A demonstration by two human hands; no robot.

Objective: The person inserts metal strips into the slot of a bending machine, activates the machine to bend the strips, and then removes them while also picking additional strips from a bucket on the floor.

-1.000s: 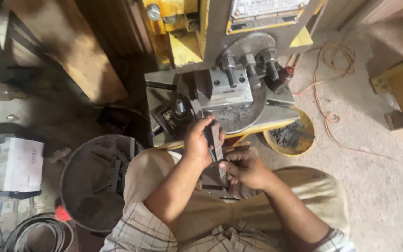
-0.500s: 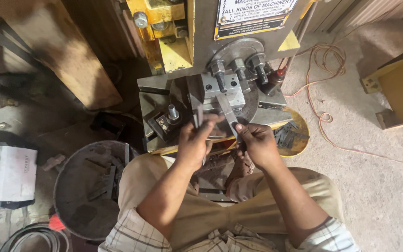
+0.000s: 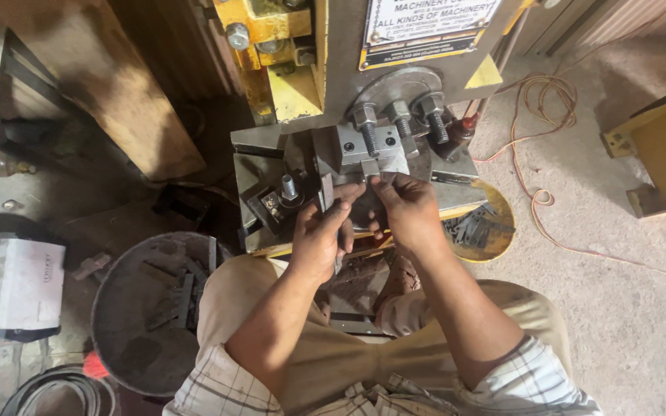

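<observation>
Dusty grey floor (image 3: 641, 323) lies on the right, with an orange cord (image 3: 537, 146) curling over it. At the top middle stands a yellow and grey machine (image 3: 325, 69) with three big bolts (image 3: 398, 119). Left hand (image 3: 321, 235) is closed around a flat dark metal strip (image 3: 327, 192), which stands up near the middle of the frame by the machine's steel block (image 3: 375, 150). Right hand (image 3: 410, 212) is curled, fingertips pinching at the block's edge; whether it holds anything, I cannot tell. Lower left, a round black tub (image 3: 129, 323) holds more dark strips.
</observation>
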